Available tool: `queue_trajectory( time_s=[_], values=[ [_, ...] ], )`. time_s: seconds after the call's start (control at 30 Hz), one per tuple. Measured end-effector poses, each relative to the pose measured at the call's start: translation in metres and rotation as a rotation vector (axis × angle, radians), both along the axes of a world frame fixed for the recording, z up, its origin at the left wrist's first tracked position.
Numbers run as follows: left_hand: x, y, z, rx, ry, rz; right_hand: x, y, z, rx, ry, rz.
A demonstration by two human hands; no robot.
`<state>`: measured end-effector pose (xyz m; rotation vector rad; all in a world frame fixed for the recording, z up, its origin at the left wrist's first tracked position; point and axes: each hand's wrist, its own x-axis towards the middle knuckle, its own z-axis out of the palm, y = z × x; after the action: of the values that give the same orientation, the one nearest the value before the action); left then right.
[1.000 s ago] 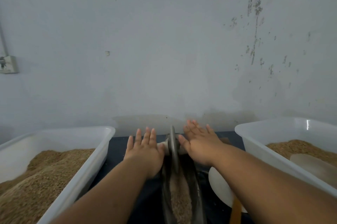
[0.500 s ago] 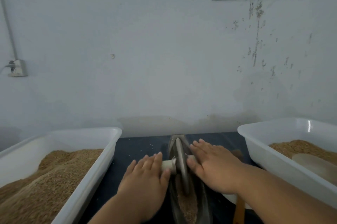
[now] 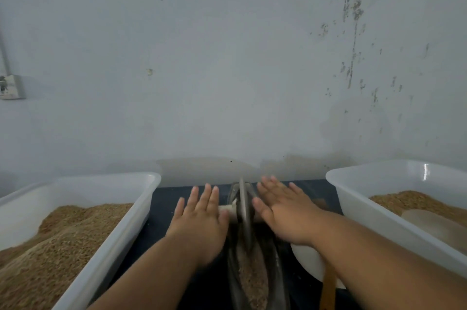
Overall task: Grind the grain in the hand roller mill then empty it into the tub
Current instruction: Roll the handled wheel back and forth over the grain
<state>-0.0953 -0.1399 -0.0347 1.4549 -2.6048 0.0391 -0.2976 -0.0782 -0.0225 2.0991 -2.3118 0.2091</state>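
The hand roller mill is a grey metal wheel (image 3: pixel 243 205) standing on edge in a narrow boat-shaped trough (image 3: pixel 274 274) that holds brown grain (image 3: pixel 251 277). A pale axle (image 3: pixel 228 209) sticks out of the wheel on both sides. My left hand (image 3: pixel 199 218) presses flat on the left end of the axle, fingers straight. My right hand (image 3: pixel 283 211) lies flat over the right end, which it hides. The wheel sits near the far end of the trough.
A white tub (image 3: pixel 141 211) heaped with grain stands at the left. Another white tub (image 3: pixel 353 198) with grain and a pale scoop stands at the right. A white dish (image 3: pixel 307 261) and a wooden handle (image 3: pixel 328 287) lie under my right forearm. A wall is close behind.
Both hands have rolled the wheel forward along the trough to its far end, after having drawn it back toward me half a second ago.
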Motion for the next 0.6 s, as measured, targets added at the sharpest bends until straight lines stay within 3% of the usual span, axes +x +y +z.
queue_trajectory(
  time_s=[0.23,0.47,0.6],
  values=[
    [-0.035,-0.057,0.014,-0.012,0.019,0.059,-0.019,-0.054,0.001,-0.180,-0.036,-0.092],
    [0.000,-0.012,0.002,0.083,0.040,-0.038,0.004,-0.006,0.002,-0.071,-0.002,0.003],
    [0.024,0.038,0.000,0.016,0.020,-0.079,0.020,0.051,0.009,0.018,-0.049,0.051]
  ],
)
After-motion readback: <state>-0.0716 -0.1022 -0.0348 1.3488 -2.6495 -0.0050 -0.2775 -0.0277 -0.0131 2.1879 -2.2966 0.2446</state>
